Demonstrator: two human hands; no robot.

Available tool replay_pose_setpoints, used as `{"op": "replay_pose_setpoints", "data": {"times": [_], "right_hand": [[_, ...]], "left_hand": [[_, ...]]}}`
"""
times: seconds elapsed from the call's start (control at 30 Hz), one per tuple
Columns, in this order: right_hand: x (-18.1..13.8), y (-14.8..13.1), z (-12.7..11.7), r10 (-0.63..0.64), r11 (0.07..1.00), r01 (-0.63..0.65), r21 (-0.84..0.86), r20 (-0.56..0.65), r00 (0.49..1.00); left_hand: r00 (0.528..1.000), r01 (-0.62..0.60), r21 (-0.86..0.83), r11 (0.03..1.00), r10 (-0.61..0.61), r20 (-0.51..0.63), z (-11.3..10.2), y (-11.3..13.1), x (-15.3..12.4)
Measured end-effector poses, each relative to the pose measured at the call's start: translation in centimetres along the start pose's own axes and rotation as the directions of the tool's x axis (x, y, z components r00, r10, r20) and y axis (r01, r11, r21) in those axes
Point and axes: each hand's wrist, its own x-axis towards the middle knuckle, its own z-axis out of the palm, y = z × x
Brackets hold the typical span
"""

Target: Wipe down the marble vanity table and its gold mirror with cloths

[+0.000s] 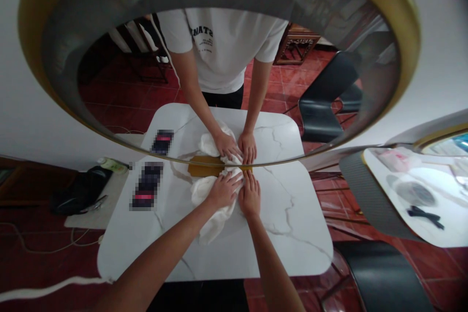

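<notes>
My left hand (224,190) presses a crumpled white cloth (210,209) against the tabletop, its fingers bent over a bunched part of it. The cloth reaches a flat gold-coloured piece (201,167) at the foot of the mirror. Close beside it, my right hand (250,194) lies with fingers stretched out, their tips at the right end of the gold piece. Above stands a large round mirror (234,73) in a thick gold rim, which reflects both arms, the cloth and a white T-shirt.
The hands work on a white marble-patterned table (288,243). A phone-like object (146,186), blurred out, lies at its left. A black chair (383,273) stands at right, near another white table (449,234) with a dark strap-like item. A black bag (82,190) sits at far left.
</notes>
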Motion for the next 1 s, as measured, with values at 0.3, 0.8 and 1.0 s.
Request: {"op": "replay_pose_setpoints", "data": {"times": [0.3, 0.8, 1.0], "right_hand": [[0.1, -0.3, -0.5, 0.013, 1.0, -0.013, 0.012, -0.003, 1.0], [0.0, -0.4, -0.3, 0.005, 1.0, -0.005, 0.009, -0.004, 1.0], [0.0, -0.4, -0.1, 0.012, 1.0, -0.012, -0.005, -0.006, 1.0]], "left_hand": [[0.986, 0.162, -0.013, 0.987, -0.162, -0.044, -1.1, -4.0, -5.5], [0.953, 0.296, 0.012, 0.955, -0.294, -0.078, -2.0, -8.0, -10.4], [0.969, 0.248, 0.023, 0.969, -0.247, -0.025, -1.7, -6.4, -8.4]]}}
